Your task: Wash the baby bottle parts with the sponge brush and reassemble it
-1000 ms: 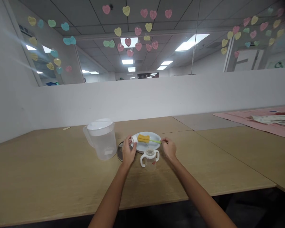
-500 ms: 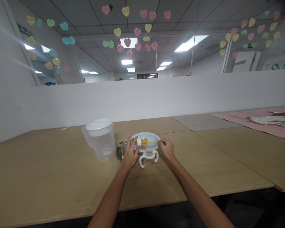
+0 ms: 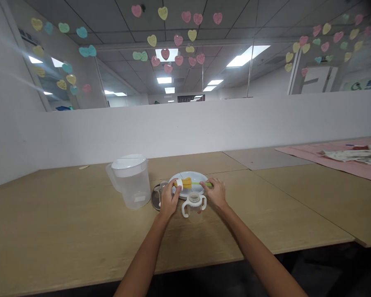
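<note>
Over a pale bowl [image 3: 200, 177], my left hand [image 3: 169, 200] is closed on a white bottle collar [image 3: 179, 184]. My right hand [image 3: 215, 192] pinches the green handle of a sponge brush [image 3: 187, 182]. The brush's yellow sponge head meets the collar's opening, and some yellow shows on the collar's far side too. Just in front of the bowl, a clear baby bottle [image 3: 194, 209] with two white side handles stands upright without a lid. Partly behind my left hand lies a dark round dish [image 3: 155, 200] with small clear and white parts.
A lidded translucent pitcher [image 3: 132, 183] stands left of the dish. Far right, a pink cloth [image 3: 309, 149] lies under a patterned fabric [image 3: 355, 155]. A white wall [image 3: 185, 128] rises behind the table, whose front edge is close to me.
My right hand has turned a little and the green handle now shows in its fingers. The sponge and collar have tilted and shifted slightly left. The bottle has stayed put.
</note>
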`<state>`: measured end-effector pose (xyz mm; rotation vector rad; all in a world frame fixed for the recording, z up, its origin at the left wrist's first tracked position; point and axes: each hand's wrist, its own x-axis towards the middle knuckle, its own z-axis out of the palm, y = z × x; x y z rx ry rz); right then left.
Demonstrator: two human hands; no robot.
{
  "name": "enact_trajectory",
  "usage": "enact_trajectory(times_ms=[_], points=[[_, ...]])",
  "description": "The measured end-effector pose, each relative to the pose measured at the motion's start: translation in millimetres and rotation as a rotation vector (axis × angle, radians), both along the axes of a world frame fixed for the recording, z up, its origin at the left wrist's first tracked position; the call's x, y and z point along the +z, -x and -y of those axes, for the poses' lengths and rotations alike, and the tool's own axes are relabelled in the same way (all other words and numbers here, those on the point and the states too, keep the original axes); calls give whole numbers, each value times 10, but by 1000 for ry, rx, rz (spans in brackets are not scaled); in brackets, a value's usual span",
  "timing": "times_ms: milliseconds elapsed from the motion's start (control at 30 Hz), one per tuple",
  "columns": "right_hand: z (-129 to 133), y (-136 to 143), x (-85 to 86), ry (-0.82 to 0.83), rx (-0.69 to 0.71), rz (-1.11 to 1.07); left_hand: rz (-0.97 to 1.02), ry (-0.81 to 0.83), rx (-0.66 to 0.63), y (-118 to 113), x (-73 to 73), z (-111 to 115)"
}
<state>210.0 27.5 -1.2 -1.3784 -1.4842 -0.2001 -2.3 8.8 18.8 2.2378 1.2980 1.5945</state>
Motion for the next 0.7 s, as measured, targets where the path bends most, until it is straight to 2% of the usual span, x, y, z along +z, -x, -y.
enact_trajectory(times_ms=[367, 500, 700], points=[[52, 19, 38, -8, 110, -65, 357, 104, -46, -49, -1, 9], [52, 27, 55, 17, 176, -204, 320, 108, -31, -37, -3, -7], [27, -9, 54, 72, 87, -174, 214, 42, 8, -17, -35, -8]])
